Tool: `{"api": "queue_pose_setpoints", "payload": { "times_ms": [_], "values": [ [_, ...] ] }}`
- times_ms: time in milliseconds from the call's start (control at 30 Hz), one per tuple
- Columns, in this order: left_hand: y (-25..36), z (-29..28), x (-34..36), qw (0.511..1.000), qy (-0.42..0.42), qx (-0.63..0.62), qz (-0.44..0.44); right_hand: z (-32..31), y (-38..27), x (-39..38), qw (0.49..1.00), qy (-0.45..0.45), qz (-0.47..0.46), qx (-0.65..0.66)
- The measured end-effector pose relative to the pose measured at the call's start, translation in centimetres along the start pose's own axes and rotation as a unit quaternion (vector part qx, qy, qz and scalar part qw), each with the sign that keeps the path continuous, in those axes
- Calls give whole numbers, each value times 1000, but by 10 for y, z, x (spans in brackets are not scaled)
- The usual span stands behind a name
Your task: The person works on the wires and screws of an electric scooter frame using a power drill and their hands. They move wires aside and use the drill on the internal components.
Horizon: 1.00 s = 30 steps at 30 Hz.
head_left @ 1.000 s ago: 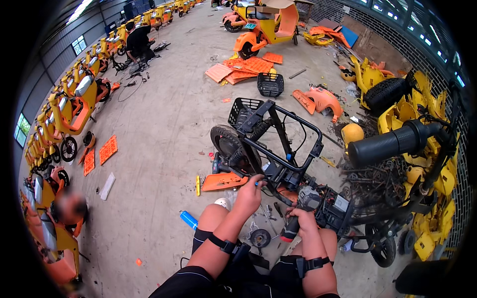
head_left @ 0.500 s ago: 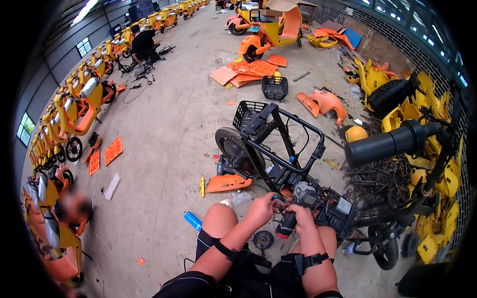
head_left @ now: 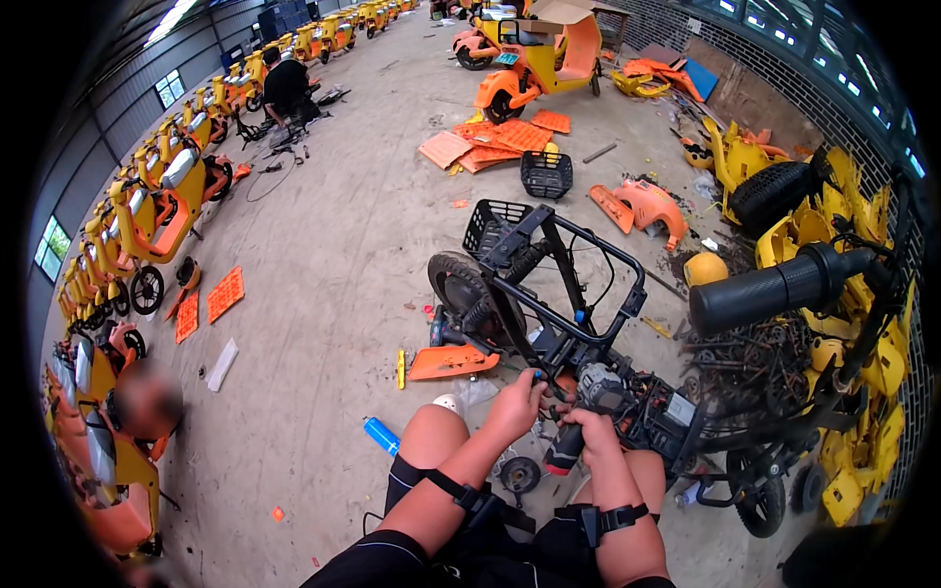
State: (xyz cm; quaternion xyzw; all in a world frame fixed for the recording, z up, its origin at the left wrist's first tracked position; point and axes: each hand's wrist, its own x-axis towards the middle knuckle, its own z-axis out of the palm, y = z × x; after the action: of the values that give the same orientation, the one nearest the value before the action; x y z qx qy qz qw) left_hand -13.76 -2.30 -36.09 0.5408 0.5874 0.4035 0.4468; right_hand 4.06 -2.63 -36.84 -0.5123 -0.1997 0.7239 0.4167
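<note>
My right hand [head_left: 590, 429] is wrapped round the grip of a cordless power drill [head_left: 602, 386], grey-bodied with a black and red battery base. The drill sits low against the stripped black scooter frame [head_left: 613, 328], beside its exposed wiring and electrical parts [head_left: 668, 412]. Just left of the drill, my left hand [head_left: 516, 406] is closed with fingers pinched together. A small blue spot shows at those fingertips, but what they hold is too small to make out. The frame carries a rear wheel [head_left: 465, 289] and a black basket [head_left: 490, 225].
Near my left knee lie a blue can [head_left: 380, 435] and an orange panel [head_left: 453, 363]. A black round part [head_left: 520, 474] is between my legs. Yellow body panels [head_left: 872, 431] pile up at right. Yellow scooters [head_left: 162, 211] line the left, where a person [head_left: 286, 90] crouches.
My left hand has shifted slightly left, away from the right hand. The right hand keeps its hold on the power drill. The whole view has moved a little.
</note>
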Motion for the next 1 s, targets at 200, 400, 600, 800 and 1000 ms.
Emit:
{"api": "queue_pose_setpoints", "payload": {
  "times_ms": [200, 400, 600, 800, 1000],
  "values": [
    [-14, -3, 0, 985, 91, 62, 136, 9, -8, -17, 1000, -9, -12, 13],
    [12, -22, 1, 969, 198, 33, 141, 2, -8, -22, 999, -2, -43, 18],
    [-3, -22, -1, 975, 211, -48, 57, -7, 4, -23, 999, 4, -21, 30],
    [-15, -23, 6, 968, 197, -156, -7, -9, 8, -26, 999, 19, -21, 30],
    [-6, -33, 10, 929, 185, -313, -74, -15, 11, -28, 999, 42, -30, 11]
  ]
}}
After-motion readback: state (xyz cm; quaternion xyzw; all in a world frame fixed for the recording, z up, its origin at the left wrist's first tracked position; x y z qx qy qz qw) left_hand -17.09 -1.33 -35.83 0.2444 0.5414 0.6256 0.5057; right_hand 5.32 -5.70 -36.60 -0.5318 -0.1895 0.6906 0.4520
